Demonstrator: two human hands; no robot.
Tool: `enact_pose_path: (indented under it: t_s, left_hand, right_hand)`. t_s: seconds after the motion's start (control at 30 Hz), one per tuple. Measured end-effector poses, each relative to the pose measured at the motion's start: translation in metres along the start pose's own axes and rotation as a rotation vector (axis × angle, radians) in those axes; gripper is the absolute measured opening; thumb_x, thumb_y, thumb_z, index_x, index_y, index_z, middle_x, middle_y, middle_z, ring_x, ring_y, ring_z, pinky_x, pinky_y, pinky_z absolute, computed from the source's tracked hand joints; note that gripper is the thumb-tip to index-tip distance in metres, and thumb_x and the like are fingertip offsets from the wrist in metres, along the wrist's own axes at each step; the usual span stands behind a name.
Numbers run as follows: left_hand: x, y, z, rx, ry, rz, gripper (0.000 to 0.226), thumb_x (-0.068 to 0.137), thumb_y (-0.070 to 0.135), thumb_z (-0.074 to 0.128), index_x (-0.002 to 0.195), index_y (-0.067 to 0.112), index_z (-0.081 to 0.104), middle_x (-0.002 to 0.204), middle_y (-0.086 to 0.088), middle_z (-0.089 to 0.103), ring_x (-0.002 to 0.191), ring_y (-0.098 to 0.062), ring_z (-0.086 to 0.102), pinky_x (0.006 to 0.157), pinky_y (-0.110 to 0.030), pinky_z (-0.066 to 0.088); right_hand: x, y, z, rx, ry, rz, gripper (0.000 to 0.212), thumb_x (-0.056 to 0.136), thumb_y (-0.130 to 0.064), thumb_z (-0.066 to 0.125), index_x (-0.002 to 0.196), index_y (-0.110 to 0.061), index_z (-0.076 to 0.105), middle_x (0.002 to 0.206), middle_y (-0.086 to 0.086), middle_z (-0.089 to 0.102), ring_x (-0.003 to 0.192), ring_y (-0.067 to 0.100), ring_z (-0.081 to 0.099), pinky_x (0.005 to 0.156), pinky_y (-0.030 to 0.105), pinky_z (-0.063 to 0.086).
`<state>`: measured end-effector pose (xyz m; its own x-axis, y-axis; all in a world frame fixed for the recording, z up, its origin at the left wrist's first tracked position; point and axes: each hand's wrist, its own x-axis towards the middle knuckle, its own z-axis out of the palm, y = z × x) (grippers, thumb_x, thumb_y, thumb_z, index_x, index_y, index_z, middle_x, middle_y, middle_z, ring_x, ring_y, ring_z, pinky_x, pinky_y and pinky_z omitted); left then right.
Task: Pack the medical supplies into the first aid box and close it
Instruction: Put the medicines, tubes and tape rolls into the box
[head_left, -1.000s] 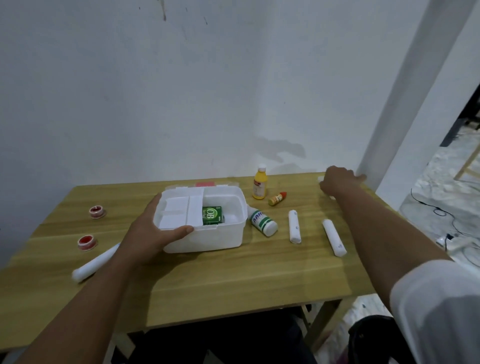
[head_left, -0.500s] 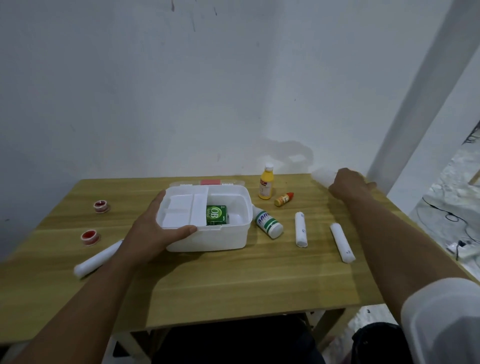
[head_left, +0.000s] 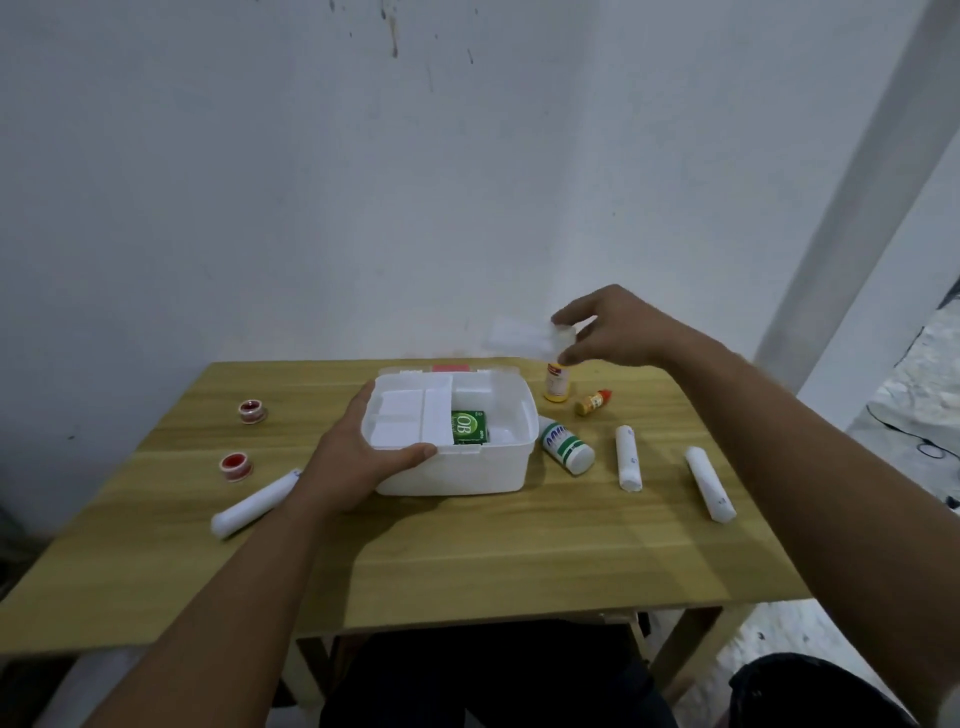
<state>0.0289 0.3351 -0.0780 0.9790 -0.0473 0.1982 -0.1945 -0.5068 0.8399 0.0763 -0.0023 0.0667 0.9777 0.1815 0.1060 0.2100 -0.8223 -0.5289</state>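
Observation:
The white first aid box (head_left: 467, 467) stands open mid-table with a white tray insert at its left and a green carton (head_left: 469, 427) inside. My left hand (head_left: 358, 457) grips the box's near-left rim. My right hand (head_left: 613, 332) is raised above the table's far right, shut on a blurred white packet (head_left: 524, 335). A yellow bottle (head_left: 557, 384), a small orange bottle (head_left: 592, 401), a white-green bottle (head_left: 566, 447) and two white rolls (head_left: 627, 457) (head_left: 709, 483) lie right of the box. A third roll (head_left: 254, 504) and two red-centred tape rolls (head_left: 253, 411) (head_left: 236, 466) lie to the left.
The wooden table (head_left: 467, 566) backs against a white wall. Its right edge borders a white pillar (head_left: 857, 197), with cables on the floor beyond. Bare tabletop stretches in front of the box.
My right hand has lifted the white packet off the table's far right corner and carried it up and leftward, toward the box. My left hand stays on the box.

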Motion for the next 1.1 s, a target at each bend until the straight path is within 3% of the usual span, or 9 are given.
enact_pose_path:
  t_s: [0.1,0.23,0.4,0.6,0.93,1.1]
  left_hand:
    - [0.0,-0.001,0.0,0.012,-0.002,-0.029,0.117,0.062,0.063,0.09,0.158,0.041,0.028,0.144,0.02,0.047,0.125,-0.01,0.046,0.086,-0.029,0.045]
    - [0.001,-0.001,0.0,0.013,-0.009,-0.027,0.117,0.062,0.065,0.089,0.158,0.042,0.027,0.144,0.024,0.043,0.126,-0.008,0.044,0.089,-0.029,0.044]
    - [0.002,-0.003,0.001,-0.007,-0.018,-0.014,0.119,0.062,0.063,0.089,0.159,0.04,0.026,0.148,0.02,0.045,0.126,-0.009,0.044,0.088,-0.028,0.045]
    - [0.004,-0.001,0.003,-0.008,-0.025,0.013,0.112,0.063,0.061,0.088,0.156,0.04,0.029,0.15,0.015,0.046,0.124,-0.009,0.045,0.077,-0.019,0.044]
    - [0.003,-0.002,0.003,0.019,-0.003,-0.002,0.114,0.066,0.057,0.088,0.159,0.036,0.026,0.153,0.014,0.042,0.124,-0.008,0.04,0.088,-0.029,0.045]
    - [0.003,0.0,0.004,0.015,-0.017,-0.017,0.114,0.066,0.058,0.089,0.159,0.038,0.026,0.149,0.015,0.043,0.125,-0.01,0.042,0.085,-0.029,0.045]
  right_hand:
    - [-0.006,-0.025,0.021,-0.171,-0.162,-0.058,0.063,0.075,-0.018,0.088,0.134,-0.012,0.066,0.135,-0.002,0.066,0.105,0.01,0.061,0.091,0.023,0.046]
    - [-0.006,-0.041,0.054,-0.374,-0.246,-0.057,0.061,0.079,-0.018,0.085,0.136,-0.017,0.063,0.138,0.001,0.058,0.124,0.022,0.056,0.1,0.033,0.049]
    - [0.003,-0.048,0.081,-0.376,-0.247,-0.058,0.058,0.077,-0.022,0.086,0.131,-0.022,0.066,0.135,-0.001,0.06,0.122,0.022,0.058,0.1,0.044,0.052]
    - [0.005,-0.053,0.106,-0.365,-0.228,-0.103,0.053,0.077,-0.031,0.085,0.128,-0.024,0.07,0.127,-0.004,0.065,0.118,0.019,0.057,0.096,0.041,0.046]
    - [0.011,-0.058,0.119,-0.343,-0.199,-0.106,0.052,0.078,-0.029,0.085,0.128,-0.022,0.07,0.136,-0.001,0.06,0.125,0.023,0.053,0.103,0.046,0.045]
    - [0.01,-0.058,0.121,-0.333,-0.189,-0.096,0.054,0.078,-0.028,0.086,0.128,-0.021,0.07,0.137,0.0,0.06,0.126,0.023,0.052,0.106,0.047,0.044]
